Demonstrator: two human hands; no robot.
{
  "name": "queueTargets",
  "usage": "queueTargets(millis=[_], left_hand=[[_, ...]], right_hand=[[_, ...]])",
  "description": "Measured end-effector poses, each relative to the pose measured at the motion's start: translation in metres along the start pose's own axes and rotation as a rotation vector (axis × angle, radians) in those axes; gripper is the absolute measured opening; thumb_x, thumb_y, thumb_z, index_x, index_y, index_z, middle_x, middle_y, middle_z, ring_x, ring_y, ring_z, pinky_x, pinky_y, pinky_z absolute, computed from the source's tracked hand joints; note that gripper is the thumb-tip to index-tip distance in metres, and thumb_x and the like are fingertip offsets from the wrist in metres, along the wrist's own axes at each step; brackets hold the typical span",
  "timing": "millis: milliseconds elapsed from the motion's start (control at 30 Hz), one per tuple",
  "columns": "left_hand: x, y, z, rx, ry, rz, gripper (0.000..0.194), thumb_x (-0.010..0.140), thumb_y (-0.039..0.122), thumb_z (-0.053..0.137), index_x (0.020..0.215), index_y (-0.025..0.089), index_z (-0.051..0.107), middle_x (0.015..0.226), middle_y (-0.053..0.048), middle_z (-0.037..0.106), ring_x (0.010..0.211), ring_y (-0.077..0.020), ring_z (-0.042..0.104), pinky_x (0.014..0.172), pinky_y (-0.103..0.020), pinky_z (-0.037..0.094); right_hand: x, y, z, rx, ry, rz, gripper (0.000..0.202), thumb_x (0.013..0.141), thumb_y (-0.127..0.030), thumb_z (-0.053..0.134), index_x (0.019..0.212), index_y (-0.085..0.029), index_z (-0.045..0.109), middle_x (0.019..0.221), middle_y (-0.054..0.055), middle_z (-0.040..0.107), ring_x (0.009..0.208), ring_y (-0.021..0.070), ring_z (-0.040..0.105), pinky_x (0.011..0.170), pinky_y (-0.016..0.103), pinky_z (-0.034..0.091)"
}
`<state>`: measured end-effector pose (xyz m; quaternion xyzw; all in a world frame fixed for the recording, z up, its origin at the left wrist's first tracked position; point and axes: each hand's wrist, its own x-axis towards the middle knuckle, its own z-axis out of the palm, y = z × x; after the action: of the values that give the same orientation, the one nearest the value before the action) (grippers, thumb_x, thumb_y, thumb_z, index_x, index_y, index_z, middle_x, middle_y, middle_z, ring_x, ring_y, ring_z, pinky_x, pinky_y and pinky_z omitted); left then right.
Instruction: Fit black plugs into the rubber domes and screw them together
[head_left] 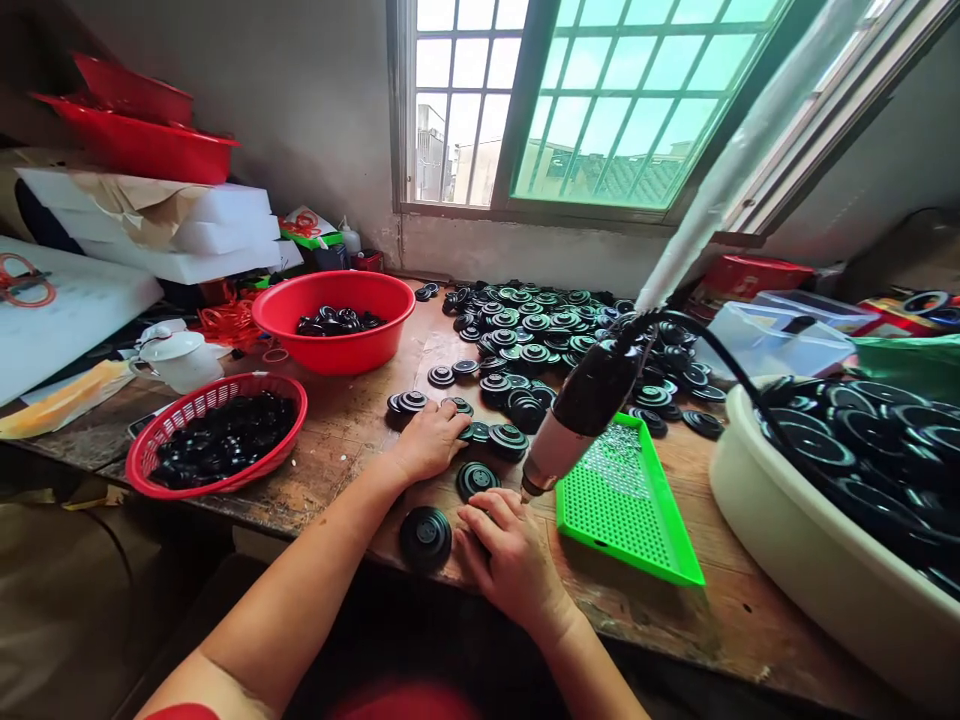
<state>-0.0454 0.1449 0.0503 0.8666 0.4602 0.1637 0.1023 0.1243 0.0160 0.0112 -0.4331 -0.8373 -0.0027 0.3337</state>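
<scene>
My left hand reaches over the near edge of a spread of black round discs, its fingers curled on a black disc with stepped rings. My right hand is closed near the table's front edge. Its fingertips meet the tip of a hanging electric screwdriver, and what they pinch is hidden. Just left of that hand lies a single black disc, and another ringed disc sits beyond its fingers. A green perforated tray holding many small silvery pieces, apparently screws, stands right of the screwdriver.
A heap of black discs covers the back of the table. To the left stand a red basin and a red basket, both holding black parts. A large cream tub of discs stands right. The screwdriver's black cable arches toward it.
</scene>
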Motion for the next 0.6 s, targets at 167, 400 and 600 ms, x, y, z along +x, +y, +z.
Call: queueTargets(millis=[167, 400, 600], left_hand=[[0.009, -0.002, -0.001, -0.107, 0.028, -0.064, 0.021, 0.096, 0.030, 0.056, 0.112, 0.022, 0.067, 0.121, -0.009, 0.066, 0.116, -0.0266, 0.058, 0.104, -0.040, 0.045], [0.011, -0.020, -0.004, -0.349, 0.111, -0.231, 0.030, 0.099, 0.036, 0.045, 0.104, 0.018, 0.068, 0.092, -0.009, 0.073, 0.088, -0.0229, 0.065, 0.082, -0.033, 0.050], [-0.005, -0.033, -0.026, -0.531, 0.196, -0.272, 0.036, 0.093, 0.045, 0.048, 0.088, 0.016, 0.069, 0.084, -0.005, 0.071, 0.083, -0.0206, 0.060, 0.078, -0.031, 0.047]], right_hand=[[0.001, 0.000, 0.000, -0.004, 0.020, 0.006, 0.016, 0.094, -0.022, 0.059, 0.106, -0.020, 0.069, 0.105, 0.009, 0.068, 0.098, 0.0247, 0.057, 0.086, 0.042, 0.051], [-0.001, 0.002, 0.001, -0.034, 0.025, 0.015, 0.017, 0.094, -0.022, 0.060, 0.107, -0.020, 0.070, 0.107, 0.009, 0.068, 0.101, 0.0261, 0.058, 0.088, 0.043, 0.051], [-0.001, 0.004, 0.002, -0.038, 0.038, 0.018, 0.017, 0.092, -0.019, 0.060, 0.107, -0.020, 0.068, 0.105, 0.009, 0.067, 0.102, 0.0261, 0.059, 0.089, 0.044, 0.052]])
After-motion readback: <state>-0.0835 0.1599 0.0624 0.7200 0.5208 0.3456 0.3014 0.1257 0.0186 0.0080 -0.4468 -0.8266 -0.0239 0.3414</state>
